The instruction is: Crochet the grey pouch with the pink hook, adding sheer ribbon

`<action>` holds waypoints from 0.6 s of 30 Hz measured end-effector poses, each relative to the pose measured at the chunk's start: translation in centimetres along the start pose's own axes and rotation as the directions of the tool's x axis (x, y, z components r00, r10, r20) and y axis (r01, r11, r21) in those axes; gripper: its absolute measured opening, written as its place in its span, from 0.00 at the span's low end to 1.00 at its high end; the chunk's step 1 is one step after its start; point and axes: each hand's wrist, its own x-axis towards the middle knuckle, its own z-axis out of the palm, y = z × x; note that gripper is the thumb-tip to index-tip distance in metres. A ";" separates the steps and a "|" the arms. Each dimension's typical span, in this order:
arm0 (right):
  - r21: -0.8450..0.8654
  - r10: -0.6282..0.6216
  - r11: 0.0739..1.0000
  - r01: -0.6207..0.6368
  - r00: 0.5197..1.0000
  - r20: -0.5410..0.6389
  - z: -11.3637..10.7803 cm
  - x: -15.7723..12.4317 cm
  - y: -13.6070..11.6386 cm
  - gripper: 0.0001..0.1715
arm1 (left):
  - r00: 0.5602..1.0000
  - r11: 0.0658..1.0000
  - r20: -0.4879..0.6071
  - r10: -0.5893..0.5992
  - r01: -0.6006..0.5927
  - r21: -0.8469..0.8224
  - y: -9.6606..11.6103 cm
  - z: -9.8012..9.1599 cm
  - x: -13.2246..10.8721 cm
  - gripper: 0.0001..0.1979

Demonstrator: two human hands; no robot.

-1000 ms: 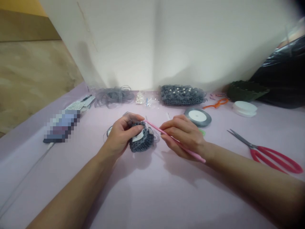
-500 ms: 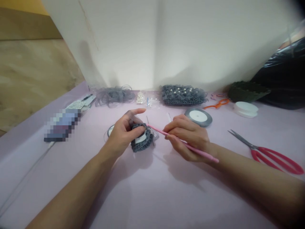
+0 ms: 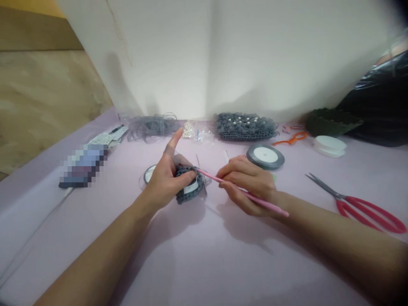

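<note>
L hand (image 3: 164,177) pinches a gray crochet piece (image 3: 188,197) by its upper edge, ctr of frame; R hand (image 3: 248,185) grips a pink hook (image 3: 264,203), tip at that edge. Piece looks lt. & soft, prob. easily squashed; best held nr. the hook.

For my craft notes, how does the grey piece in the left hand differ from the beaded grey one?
The held piece looks smaller, while the beaded piece is longer. The held piece is gripped in the left hand; the beaded piece rests on the table. The held piece shows a white patch; the beaded piece has white beads over a ruffled top. Both are grey and textured.
</note>
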 end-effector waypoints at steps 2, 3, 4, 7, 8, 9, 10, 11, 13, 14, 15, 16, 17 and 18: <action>0.028 0.032 0.999 -0.032 0.999 -0.004 0.1 -0.1 -0.2 0.09 | 1.000 1.000 0.012 0.000 0.000 0.016 0.0 0.0 -0.1 0.50; 0.043 0.059 0.997 -0.058 0.998 -0.007 0.1 -0.1 -0.3 0.10 | 1.000 1.000 0.016 -0.001 0.001 0.022 0.0 0.0 -0.1 0.51; 0.058 0.089 0.994 -0.088 0.996 -0.014 0.1 -0.1 -0.5 0.11 | 1.000 1.000 0.018 0.000 0.000 0.029 0.0 0.0 -0.1 0.51; 0.145 0.226 0.964 -0.223 0.974 -0.004 0.3 0.1 -1.1 0.14 | 1.000 0.998 0.005 0.003 -0.003 0.066 0.0 0.0 -0.1 0.51; 0.197 0.304 0.934 -0.299 0.953 0.007 0.4 0.2 -1.2 0.16 | 1.000 0.997 0.001 0.003 -0.003 0.076 0.0 0.0 -0.1 0.51; 0.261 0.398 0.883 -0.389 0.917 0.022 0.5 0.2 -1.2 0.18 | 1.000 0.997 -0.004 0.004 -0.004 0.082 0.0 0.0 -0.1 0.51; 0.339 0.493 0.810 -0.478 0.869 0.045 0.7 0.3 -1.1 0.20 | 1.000 0.996 -0.009 0.006 -0.005 0.085 -0.1 0.0 0.0 0.51; 0.419 0.588 0.715 -0.560 0.805 0.073 0.9 0.3 -1.0 0.23 | 1.000 0.996 -0.013 0.007 -0.006 0.084 -0.1 0.0 0.0 0.51; 0.592 0.689 0.495 -0.636 0.703 0.178 1.3 0.2 -0.3 0.25 | 1.000 0.997 -0.015 0.001 0.000 0.076 -0.1 0.1 0.0 0.51; 0.666 0.710 0.388 -0.637 0.667 0.225 1.5 0.1 0.1 0.27 | 1.000 0.997 -0.016 -0.004 0.005 0.072 -0.2 0.1 0.0 0.51; 0.716 0.729 0.301 -0.630 0.636 0.254 1.7 0.0 0.5 0.27 | 1.000 0.998 -0.015 -0.010 0.011 0.068 -0.2 0.1 0.0 0.51; 0.739 0.731 0.253 -0.625 0.624 0.277 1.8 -0.1 0.9 0.27 | 1.000 0.998 -0.015 -0.016 0.017 0.064 -0.2 0.1 0.0 0.50; 0.756 0.734 0.224 -0.615 0.617 0.285 1.8 -0.2 1.1 0.26 | 1.000 0.998 -0.018 -0.019 0.020 0.061 -0.3 0.1 0.0 0.49; 0.766 0.736 0.213 -0.607 0.615 0.283 1.8 -0.2 1.4 0.25 | 1.000 0.998 -0.019 -0.019 0.020 0.057 -0.4 0.1 0.0 0.47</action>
